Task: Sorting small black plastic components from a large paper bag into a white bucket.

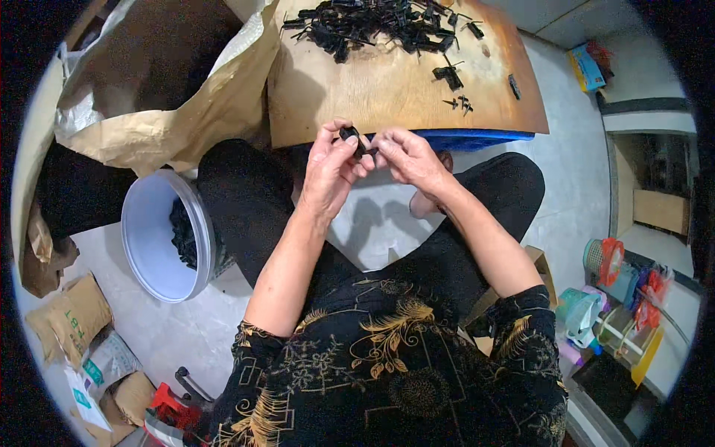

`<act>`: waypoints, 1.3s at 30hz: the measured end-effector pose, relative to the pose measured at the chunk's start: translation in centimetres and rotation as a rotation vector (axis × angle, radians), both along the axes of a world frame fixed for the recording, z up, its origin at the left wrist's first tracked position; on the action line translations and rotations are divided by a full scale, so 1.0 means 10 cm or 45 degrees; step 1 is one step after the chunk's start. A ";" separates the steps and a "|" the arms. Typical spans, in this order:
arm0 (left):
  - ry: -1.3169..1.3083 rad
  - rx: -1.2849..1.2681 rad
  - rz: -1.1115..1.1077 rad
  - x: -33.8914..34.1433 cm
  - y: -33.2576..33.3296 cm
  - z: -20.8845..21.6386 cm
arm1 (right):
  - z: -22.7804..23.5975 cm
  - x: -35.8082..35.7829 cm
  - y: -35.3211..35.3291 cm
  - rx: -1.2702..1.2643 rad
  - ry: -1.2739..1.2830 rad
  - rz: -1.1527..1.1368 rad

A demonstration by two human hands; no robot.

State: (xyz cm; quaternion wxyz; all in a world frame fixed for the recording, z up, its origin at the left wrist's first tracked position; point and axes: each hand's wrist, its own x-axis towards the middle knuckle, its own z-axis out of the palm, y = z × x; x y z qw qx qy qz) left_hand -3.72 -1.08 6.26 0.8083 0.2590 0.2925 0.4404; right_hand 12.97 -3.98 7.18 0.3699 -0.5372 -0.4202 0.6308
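Observation:
Just off the near edge of the wooden tabletop (357,100), my left hand (329,170) grips a small black plastic part (348,134) between thumb and fingers. My right hand (411,158) is closed in a pinch at the part's right side, with a thin dark piece partly showing at its fingertips. The fingers hide how the two pieces meet. Beyond my hands, a heap of black plastic parts (372,26) covers the far side of the tabletop. Nearer lie a single black part (448,74), a few tiny dark pieces (466,105) and a short black stick-like piece (515,86).
A large brown paper sack (160,134) stands open at the left. Below it, a white bucket (145,246) holds black parts. Packages (74,316) lie at lower left. Blue fabric (477,139) shows under the tabletop edge. Colourful bags (581,313) crowd the right.

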 end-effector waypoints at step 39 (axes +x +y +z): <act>0.792 0.595 -0.089 0.15 -0.20 -0.04 | 0.10 -0.11 -0.19 -0.275 0.203 -0.072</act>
